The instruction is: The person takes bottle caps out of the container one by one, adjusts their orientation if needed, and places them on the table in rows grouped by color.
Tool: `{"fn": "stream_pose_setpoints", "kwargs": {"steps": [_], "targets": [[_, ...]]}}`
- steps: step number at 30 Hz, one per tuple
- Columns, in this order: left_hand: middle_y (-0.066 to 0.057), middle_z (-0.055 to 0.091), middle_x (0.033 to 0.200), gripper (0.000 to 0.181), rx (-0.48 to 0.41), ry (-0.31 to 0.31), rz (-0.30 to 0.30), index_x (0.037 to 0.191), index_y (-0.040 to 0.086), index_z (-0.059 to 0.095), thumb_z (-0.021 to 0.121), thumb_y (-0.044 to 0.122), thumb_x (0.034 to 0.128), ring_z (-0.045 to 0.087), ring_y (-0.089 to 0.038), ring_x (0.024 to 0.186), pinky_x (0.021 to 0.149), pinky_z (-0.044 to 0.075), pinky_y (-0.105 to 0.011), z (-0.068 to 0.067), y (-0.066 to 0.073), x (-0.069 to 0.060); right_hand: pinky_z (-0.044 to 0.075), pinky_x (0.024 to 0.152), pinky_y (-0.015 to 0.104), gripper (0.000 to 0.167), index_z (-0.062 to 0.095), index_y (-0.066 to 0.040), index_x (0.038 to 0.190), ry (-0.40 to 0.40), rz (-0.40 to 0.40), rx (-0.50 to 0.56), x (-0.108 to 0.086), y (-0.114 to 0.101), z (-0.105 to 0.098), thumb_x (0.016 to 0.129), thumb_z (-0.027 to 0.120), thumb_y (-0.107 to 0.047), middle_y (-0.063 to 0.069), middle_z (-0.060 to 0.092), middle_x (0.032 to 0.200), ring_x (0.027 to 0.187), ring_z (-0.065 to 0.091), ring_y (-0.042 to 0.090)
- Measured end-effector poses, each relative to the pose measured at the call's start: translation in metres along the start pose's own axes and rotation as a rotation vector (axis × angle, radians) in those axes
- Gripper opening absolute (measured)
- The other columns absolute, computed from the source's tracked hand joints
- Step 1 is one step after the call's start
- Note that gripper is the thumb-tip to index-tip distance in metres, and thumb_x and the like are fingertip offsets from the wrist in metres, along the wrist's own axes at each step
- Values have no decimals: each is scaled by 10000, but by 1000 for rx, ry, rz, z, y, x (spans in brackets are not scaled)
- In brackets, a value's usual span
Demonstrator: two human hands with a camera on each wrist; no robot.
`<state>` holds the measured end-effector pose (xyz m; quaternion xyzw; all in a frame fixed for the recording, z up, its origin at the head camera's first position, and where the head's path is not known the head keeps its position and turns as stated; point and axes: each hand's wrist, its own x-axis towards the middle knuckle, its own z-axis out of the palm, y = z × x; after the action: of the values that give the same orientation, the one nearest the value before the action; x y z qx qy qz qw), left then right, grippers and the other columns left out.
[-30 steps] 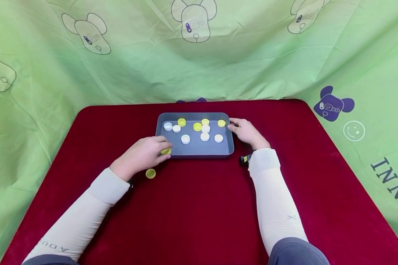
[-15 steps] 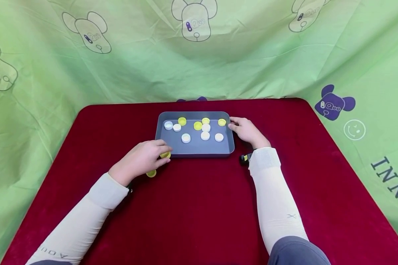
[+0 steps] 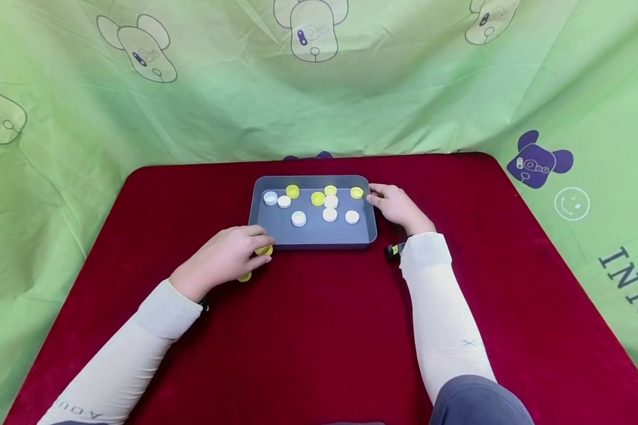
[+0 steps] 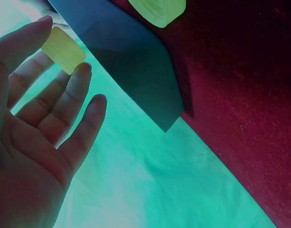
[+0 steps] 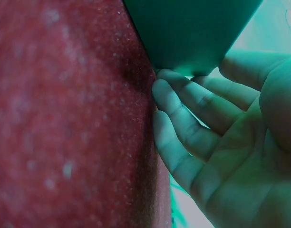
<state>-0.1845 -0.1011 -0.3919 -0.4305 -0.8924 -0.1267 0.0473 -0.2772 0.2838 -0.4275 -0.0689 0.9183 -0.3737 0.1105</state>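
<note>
Between the thumb and fingertips of my left hand [image 3: 223, 260] is a yellow bottle cap [image 4: 64, 50], pinched just outside the near left corner of a grey tray [image 3: 311, 236]. A second yellow cap [image 3: 244, 277] lies on the cloth, partly hidden by that hand in the head view. Inside the tray sit several loose caps, among them a yellow cap [image 3: 292, 192] and a white cap [image 3: 299, 219]. My right hand [image 3: 399, 208] rests at the tray's right end. In the right wrist view its fingers [image 5: 176, 102] are loosely extended against the tray's outer wall.
A dark red cloth [image 3: 319, 330] covers the table. Green printed fabric [image 3: 234, 106] hangs behind and at the sides. A small black device [image 3: 395, 251] sits at my right wrist.
My left hand has drawn back slightly toward me with the yellow cap, away from the tray's corner, and now covers part of the cap on the cloth. The right hand stays at the tray.
</note>
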Motion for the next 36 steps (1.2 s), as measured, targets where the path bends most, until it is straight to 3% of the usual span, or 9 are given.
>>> {"fn": "stream_pose_setpoints", "kwargs": {"steps": [16, 36], "targets": [[25, 650, 975, 192, -14, 37, 40, 1019, 102, 748, 764, 170, 840, 608, -100, 798, 723, 519, -299, 7, 5, -9, 289, 1096, 476, 499, 412, -27, 1468, -1, -12, -25, -1, -1, 0, 1017, 501, -219, 160, 447, 1449, 1351, 378, 300], [27, 642, 974, 264, -31, -8, -33, 1074, 104, 744, 783, 196, 830, 598, -97, 806, 716, 529, -273, 20, 6, -21, 284, 1101, 465, 501, 408, -25, 1470, 1, -6, -33, -1, -1, 1, 1018, 497, -223, 156, 433, 1463, 1366, 359, 293]]}}
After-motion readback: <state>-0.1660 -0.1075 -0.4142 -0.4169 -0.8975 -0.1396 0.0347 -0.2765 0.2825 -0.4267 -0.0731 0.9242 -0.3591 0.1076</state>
